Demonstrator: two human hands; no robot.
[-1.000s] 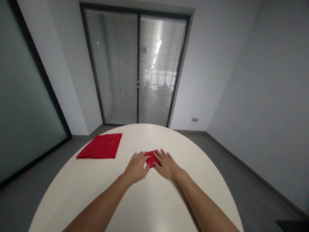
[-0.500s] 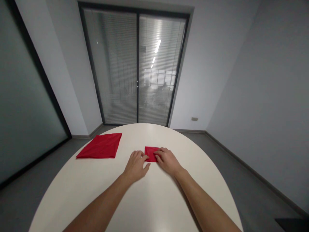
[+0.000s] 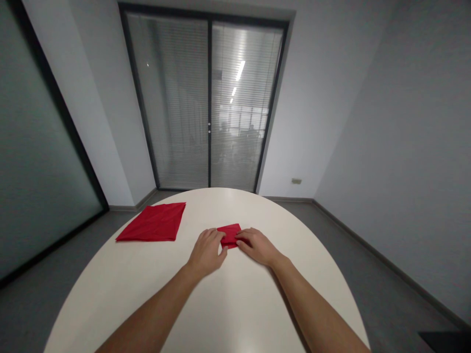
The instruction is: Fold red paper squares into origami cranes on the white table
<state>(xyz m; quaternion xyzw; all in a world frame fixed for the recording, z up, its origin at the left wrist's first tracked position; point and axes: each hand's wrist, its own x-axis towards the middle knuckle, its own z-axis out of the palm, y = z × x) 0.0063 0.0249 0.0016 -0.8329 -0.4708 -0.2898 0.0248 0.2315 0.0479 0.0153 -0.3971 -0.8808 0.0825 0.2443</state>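
Observation:
A small folded red cloth (image 3: 230,234) lies on the round white table (image 3: 228,294), between my two hands. My left hand (image 3: 209,249) is at its left edge, the fingertips over the cloth and the thumb near the lower left corner. At the right edge my right hand (image 3: 256,245) has its fingers and thumb closed on the cloth. A fold line runs along the near side of this small piece. Farther left lies a larger flat red cloth (image 3: 154,223), touched by neither hand.
Behind the table stands a dark-framed glass partition (image 3: 209,98) with blinds. A frosted glass panel (image 3: 40,147) is on the left. A wall socket (image 3: 296,181) sits low on the back wall. A dark object (image 3: 443,340) shows at the lower right.
The small red cloth has turned slightly and shifted a little left, with its near edge now looking folded. Both hands have moved only slightly. The larger red cloth is unchanged.

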